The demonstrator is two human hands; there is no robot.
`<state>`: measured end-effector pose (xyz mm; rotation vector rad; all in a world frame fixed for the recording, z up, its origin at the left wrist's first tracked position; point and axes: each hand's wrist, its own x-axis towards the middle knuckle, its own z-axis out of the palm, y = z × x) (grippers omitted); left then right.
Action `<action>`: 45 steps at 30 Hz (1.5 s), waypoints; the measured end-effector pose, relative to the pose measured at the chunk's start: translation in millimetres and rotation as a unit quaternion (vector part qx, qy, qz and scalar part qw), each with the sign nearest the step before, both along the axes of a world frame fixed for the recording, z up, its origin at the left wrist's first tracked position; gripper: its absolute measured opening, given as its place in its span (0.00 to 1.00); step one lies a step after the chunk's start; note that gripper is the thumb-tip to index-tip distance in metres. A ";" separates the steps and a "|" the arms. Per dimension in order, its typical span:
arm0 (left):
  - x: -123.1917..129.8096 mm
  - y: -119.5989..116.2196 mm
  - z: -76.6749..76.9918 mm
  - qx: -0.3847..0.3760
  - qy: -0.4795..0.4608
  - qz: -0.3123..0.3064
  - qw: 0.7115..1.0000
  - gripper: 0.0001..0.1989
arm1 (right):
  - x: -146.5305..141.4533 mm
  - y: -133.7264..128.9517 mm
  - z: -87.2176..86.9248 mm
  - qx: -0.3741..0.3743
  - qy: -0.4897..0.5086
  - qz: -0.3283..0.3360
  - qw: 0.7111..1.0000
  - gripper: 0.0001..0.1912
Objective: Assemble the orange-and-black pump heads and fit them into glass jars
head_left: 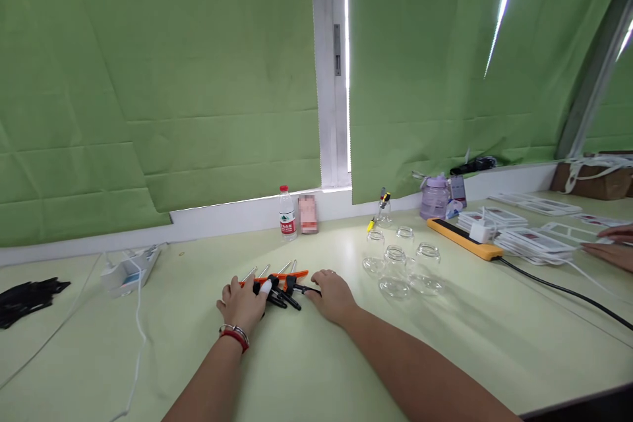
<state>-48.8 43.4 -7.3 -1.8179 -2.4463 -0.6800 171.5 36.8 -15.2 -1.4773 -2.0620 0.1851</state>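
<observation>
A small pile of black-handled tools (pixel 280 295) with thin metal shafts and orange parts (pixel 297 274) lies on the pale green table between my hands. My left hand (pixel 242 303) rests over the left side of the pile, its fingers bent around some of the pieces; what it holds is partly hidden. At the right side of the pile, my right hand (pixel 330 295) touches a black piece with its thumb and fingers, which are curved and apart. Several clear glass jars (pixel 394 273) stand to the right of my right hand.
A water bottle (pixel 287 214) stands by the window ledge. At left are a white power strip (pixel 129 273) and black items (pixel 30 300). At right, an orange power strip (pixel 465 239), a purple jug (pixel 435 198), white frames (pixel 537 244) and another person's hands (pixel 610 252).
</observation>
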 end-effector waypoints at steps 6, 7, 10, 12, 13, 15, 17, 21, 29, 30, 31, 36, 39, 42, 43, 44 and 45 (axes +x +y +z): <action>18.7 -11.3 3.3 -0.005 0.068 -0.015 0.998 0.31 | -10.0 -22.7 10.7 0.055 -0.045 0.092 0.993 0.22; 20.6 -12.6 2.9 -0.005 0.079 -0.028 0.996 0.31 | -11.9 -25.3 9.4 0.053 -0.059 0.111 0.991 0.25; 24.5 -14.7 -0.3 -0.022 0.096 -0.077 0.992 0.32 | -15.7 -28.2 1.5 0.024 -0.094 0.150 0.984 0.33; 25.7 -14.4 -3.7 -0.037 0.100 -0.097 0.990 0.32 | -16.1 -26.3 -3.9 -0.013 -0.109 0.161 0.981 0.34; 26.0 -13.8 -5.4 -0.040 0.102 -0.101 0.989 0.32 | -15.7 -24.6 -5.8 -0.031 -0.115 0.163 0.979 0.33; 26.2 -11.7 -9.0 -0.034 0.109 -0.099 0.989 0.31 | -14.1 -19.7 -7.4 -0.049 -0.121 0.166 0.977 0.33; 26.1 -8.4 -12.6 -0.019 0.115 -0.091 0.989 0.31 | -11.7 -13.6 -6.6 -0.047 -0.124 0.173 0.976 0.32; 25.5 1.2 -20.5 0.002 0.122 -0.079 0.989 0.31 | -5.9 1.2 -1.3 -0.033 -0.140 0.197 0.970 0.31; 23.5 19.2 -26.5 0.008 0.114 -0.059 0.992 0.35 | 2.8 31.5 1.2 0.011 -0.178 0.243 0.954 0.34; 23.3 21.6 -25.5 0.007 0.114 -0.059 0.992 0.36 | 2.7 34.9 0.6 0.015 -0.179 0.240 0.954 0.34; 23.0 24.3 -24.3 0.007 0.113 -0.058 0.992 0.37 | 2.3 38.3 0.0 0.019 -0.180 0.237 0.954 0.34; 20.4 41.7 -21.4 0.012 0.111 -0.043 0.993 0.38 | -1.9 53.4 -0.9 0.030 -0.188 0.219 0.957 0.32; 19.6 50.5 -22.8 0.014 0.120 -0.029 0.992 0.38 | -3.6 59.4 -0.8 0.030 -0.193 0.210 0.958 0.33; 19.7 54.8 -24.3 0.014 0.121 -0.022 0.992 0.38 | -4.3 61.9 -1.8 0.036 -0.198 0.210 0.957 0.33; 19.8 55.3 -24.6 0.013 0.120 -0.023 0.992 0.38 | -4.3 62.1 -2.3 0.039 -0.198 0.209 0.957 0.33; 19.9 55.5 -24.8 0.013 0.120 -0.024 0.992 0.38 | -4.4 62.1 -2.7 0.041 -0.198 0.208 0.957 0.33; 19.9 55.5 -24.8 0.012 0.120 -0.025 0.992 0.38 | -4.4 61.9 -3.1 0.040 -0.197 0.204 0.958 0.32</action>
